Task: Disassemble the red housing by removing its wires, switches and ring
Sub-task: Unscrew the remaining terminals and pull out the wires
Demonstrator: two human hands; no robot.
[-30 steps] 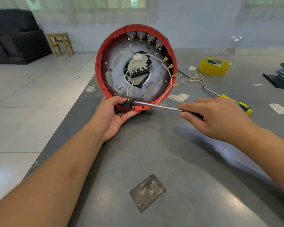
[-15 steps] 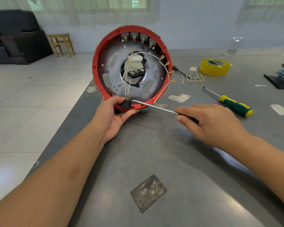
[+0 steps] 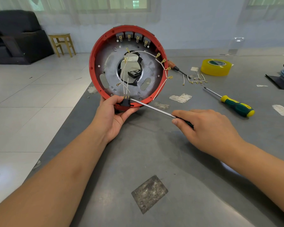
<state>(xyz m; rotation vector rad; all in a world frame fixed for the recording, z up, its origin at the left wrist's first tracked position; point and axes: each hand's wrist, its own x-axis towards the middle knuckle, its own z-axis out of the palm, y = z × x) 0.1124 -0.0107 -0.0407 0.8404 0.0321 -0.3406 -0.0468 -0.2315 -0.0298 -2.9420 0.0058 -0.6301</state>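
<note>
red housing [image 3: 95, 66] stands on edge on the counter [image 3: 154, 153], left hand [image 3: 115, 112] gripping its six o'clock rim, right hand [image 3: 208, 128] curled round the screwdriver [image 3: 151, 107], shaft running toward ten o'clock, tip at the black switch [image 3: 125, 102].

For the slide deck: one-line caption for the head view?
Left hand steadies red housing while right hand levers screwdriver against black switch.
</note>
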